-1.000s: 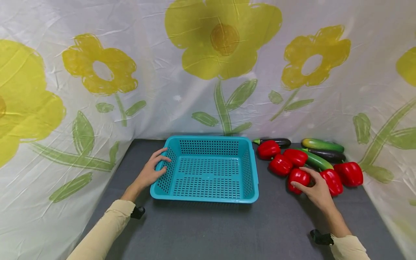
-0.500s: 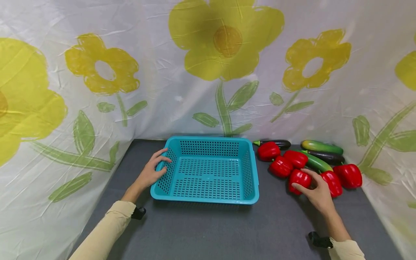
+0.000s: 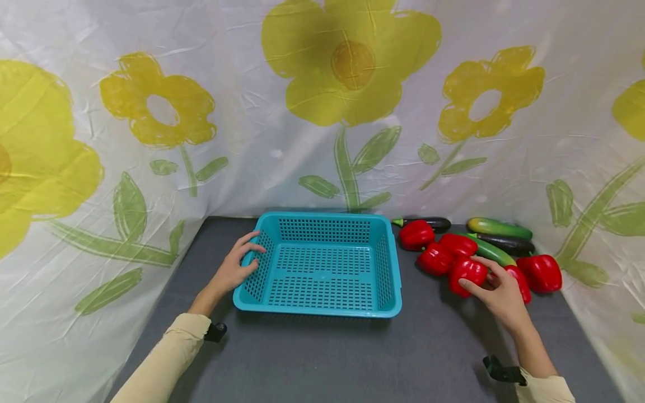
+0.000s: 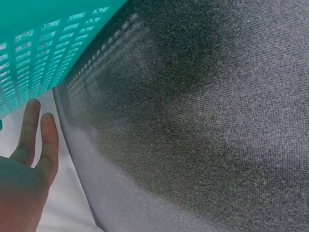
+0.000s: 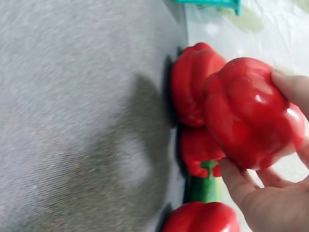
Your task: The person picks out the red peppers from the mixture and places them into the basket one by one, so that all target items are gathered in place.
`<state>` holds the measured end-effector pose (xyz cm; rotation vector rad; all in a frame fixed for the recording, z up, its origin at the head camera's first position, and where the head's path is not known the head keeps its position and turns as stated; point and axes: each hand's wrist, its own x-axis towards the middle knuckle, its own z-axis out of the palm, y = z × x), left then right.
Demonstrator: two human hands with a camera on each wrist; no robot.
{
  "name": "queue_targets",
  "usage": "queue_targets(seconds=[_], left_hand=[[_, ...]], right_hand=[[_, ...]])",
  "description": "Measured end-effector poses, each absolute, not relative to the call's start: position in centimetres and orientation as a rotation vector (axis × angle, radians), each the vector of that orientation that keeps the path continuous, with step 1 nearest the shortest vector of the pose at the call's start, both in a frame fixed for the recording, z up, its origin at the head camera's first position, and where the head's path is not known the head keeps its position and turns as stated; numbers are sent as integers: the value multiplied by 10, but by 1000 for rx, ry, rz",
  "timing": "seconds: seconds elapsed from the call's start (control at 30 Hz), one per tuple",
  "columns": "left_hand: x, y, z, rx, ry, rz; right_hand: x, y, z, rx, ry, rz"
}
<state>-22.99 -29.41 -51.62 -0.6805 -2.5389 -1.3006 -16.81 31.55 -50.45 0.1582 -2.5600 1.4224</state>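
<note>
A blue plastic basket (image 3: 322,312) with slotted walls stands at the centre of the head view. On its left rim my left hand (image 3: 234,271) holds on, with fingertips and thumb over the edge. Two straight fingers (image 4: 48,145) show below the basket wall in the left wrist view. My right hand (image 3: 504,296) grips a red bell pepper (image 3: 466,274) between thumb and fingers. In the right wrist view this bell pepper (image 5: 251,116) appears raised in front of the others, its lobed end showing. Part of its side is covered by my fingers.
Around the right hand lie several red bell peppers (image 3: 417,234), a long green vegetable (image 3: 491,250), a dark eggplant (image 3: 509,242), another eggplant (image 3: 433,223) and a green-yellow vegetable (image 3: 499,226). A flowered cloth (image 3: 252,168) hangs behind the dark table (image 3: 322,358).
My right hand has lifted the red bell pepper slightly and shifted a little to the right. The left hand and the basket stay in place.
</note>
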Motion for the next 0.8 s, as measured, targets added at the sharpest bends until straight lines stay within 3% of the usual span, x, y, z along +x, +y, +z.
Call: queue_targets(seconds=[0.8], left_hand=[[-230, -294, -519, -640, -2565, -1295]], right_hand=[[-174, 303, -478, 149, -2498, 1573]])
